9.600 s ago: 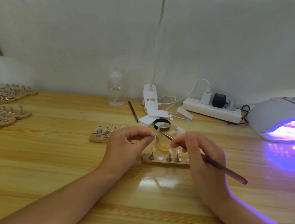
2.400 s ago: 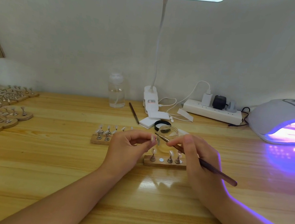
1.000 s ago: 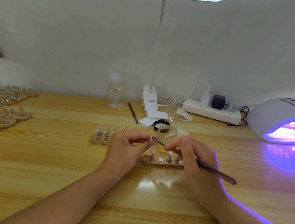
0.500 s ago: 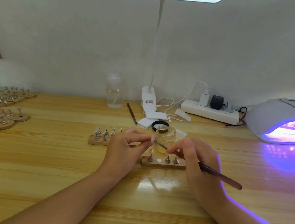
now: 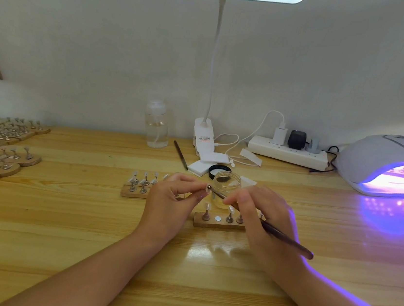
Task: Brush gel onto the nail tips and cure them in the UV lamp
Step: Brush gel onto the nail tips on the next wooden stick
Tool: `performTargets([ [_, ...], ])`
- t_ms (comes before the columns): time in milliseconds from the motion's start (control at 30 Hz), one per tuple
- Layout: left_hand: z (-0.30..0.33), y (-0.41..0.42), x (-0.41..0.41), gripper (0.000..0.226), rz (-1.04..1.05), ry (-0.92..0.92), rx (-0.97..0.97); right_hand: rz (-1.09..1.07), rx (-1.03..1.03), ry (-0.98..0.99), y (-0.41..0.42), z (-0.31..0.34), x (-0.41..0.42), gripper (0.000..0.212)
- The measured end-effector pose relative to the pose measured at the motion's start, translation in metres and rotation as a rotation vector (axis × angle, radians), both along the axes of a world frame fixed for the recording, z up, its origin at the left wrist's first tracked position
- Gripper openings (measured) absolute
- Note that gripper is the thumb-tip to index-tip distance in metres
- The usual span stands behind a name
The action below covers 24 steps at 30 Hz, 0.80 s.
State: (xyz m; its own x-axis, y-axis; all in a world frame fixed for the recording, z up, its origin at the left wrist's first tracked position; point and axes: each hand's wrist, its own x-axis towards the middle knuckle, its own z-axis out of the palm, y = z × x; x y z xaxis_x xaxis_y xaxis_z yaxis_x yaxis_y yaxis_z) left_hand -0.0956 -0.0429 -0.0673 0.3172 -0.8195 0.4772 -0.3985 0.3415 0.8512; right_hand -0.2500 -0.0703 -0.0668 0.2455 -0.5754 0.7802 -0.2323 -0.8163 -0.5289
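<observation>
Both forearms are reaching in from the lower edge and meeting over the middle of the tabletop (image 5: 59, 224). The left hand (image 5: 169, 204) is lying knuckles-up, its grip clamped: thumb and forefinger are pinching a small stand carrying a nail tip (image 5: 207, 190) just in front of the jar (image 5: 226, 183). The right hand (image 5: 261, 218) is gripping a brush (image 5: 284, 238) like a pen, fingers curled round the shaft; the thin dark handle is slanting back over the wrist while the head is touching the tip held by the left hand.

The jar is short, round and clear, holding pale yellowish gel, with its black lid (image 5: 219, 170) lying behind. Below the hands a small wooden block (image 5: 217, 224) is carrying metal stands topped with translucent tips, plus one bare silver disc. A second block (image 5: 132, 191) is sitting partly behind the left hand. More such blocks (image 5: 0, 153) are crowding the left edge.

The lamp (image 5: 383, 160) at right is a smooth grey-white dome, glowing violet inside and casting purple onto the glossy, grained pine and along the right forearm. A block with stands is sitting inside it.
</observation>
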Motion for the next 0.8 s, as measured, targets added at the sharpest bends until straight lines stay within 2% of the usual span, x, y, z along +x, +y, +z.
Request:
performTargets([
  [100, 0.0004, 0.0002, -0.0005, 0.026, 0.002, 0.012, 0.009, 0.003, -0.032, -0.020, -0.0014, -0.0017, -0.0013, 0.043],
  [267, 0.0005, 0.0005, -0.0014, 0.027, 0.007, 0.013, -0.011, -0.031, -0.075, 0.014, -0.0031, -0.0007, 0.0008, 0.032],
  [433, 0.0008, 0.0010, -0.0012, 0.027, 0.023, -0.005, -0.022, -0.019, -0.096, 0.002, -0.0036, -0.0033, -0.0004, 0.038],
  [600, 0.0020, 0.0015, -0.0023, 0.028, 0.024, -0.024, -0.034, -0.038, -0.099, 0.030, -0.0039, -0.0016, 0.0008, 0.032],
  [800, 0.0017, 0.0018, -0.0016, 0.030, 0.014, -0.019, -0.046, -0.008, -0.087, -0.023, -0.0043, -0.0033, -0.0003, 0.042],
])
